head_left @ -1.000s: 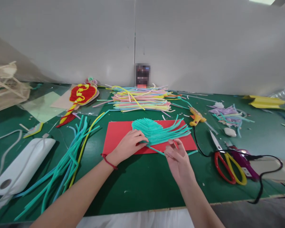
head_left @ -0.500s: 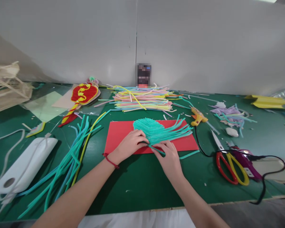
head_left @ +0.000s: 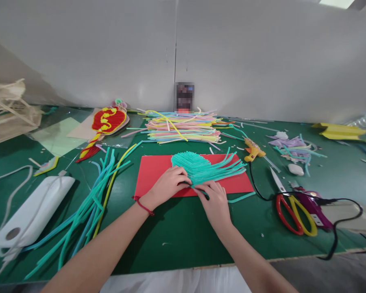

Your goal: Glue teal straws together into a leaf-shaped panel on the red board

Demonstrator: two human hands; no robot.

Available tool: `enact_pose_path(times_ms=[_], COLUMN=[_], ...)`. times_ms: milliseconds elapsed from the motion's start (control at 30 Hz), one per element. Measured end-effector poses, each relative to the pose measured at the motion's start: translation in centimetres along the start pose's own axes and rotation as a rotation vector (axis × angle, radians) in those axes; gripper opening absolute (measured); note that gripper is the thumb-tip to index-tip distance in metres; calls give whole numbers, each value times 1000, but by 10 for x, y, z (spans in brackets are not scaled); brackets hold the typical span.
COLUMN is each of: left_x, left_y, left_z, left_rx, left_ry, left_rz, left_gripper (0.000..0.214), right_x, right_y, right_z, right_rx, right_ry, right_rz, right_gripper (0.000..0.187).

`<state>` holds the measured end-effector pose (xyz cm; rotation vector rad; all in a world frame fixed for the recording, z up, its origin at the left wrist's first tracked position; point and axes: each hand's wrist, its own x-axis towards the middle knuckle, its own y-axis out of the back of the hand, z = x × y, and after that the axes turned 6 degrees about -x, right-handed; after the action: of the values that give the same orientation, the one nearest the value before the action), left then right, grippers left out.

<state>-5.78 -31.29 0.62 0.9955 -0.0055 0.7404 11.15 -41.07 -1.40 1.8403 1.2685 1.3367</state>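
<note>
A teal leaf shape [head_left: 198,165] made of pipe-cleaner strands lies on a red card [head_left: 151,173] on the green table [head_left: 177,232]. My left hand [head_left: 167,185], with a red cord at the wrist, rests on the card, its bent fingers pressing the leaf's lower left edge. My right hand [head_left: 215,203] is beside it. Its fingers are together and press a teal strand [head_left: 240,198] against the leaf's bottom edge. The strand's free end trails right, off the card. The two hands nearly touch.
A pile of pastel strands [head_left: 183,126] lies behind the card, and long teal strands [head_left: 88,203] lie to the left by a white device [head_left: 33,207]. To the right are a yellow glue gun [head_left: 252,149], red-and-yellow scissors [head_left: 293,211] and a purple tool [head_left: 314,205] with a black cable. A red-and-yellow ornament [head_left: 108,122] is at back left.
My right hand came down from a raised, open-fingered pose and moved left, laying the teal strand along the leaf's bottom edge. My left hand stayed in place.
</note>
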Motion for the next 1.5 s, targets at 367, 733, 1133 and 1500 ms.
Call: enact_pose_path(times_ms=[367, 733, 1133, 1500], left_x=[1, 1, 1, 1], left_y=[-2, -3, -3, 0], left_z=[-2, -2, -3, -1], left_rx=[-2, -20, -18, 2], left_ry=[4, 4, 8, 16], left_rz=[-6, 5, -1, -22], left_gripper=[14, 10, 10, 10], right_x=[5, 19, 32, 26], right_y=[8, 16, 18, 25], right_z=[0, 5, 15, 34], right_rx=[-78, -188, -130, -63], right_ry=[120, 381, 551, 470], right_rz=[-47, -112, -127, -84], right_gripper=[21, 23, 27, 20])
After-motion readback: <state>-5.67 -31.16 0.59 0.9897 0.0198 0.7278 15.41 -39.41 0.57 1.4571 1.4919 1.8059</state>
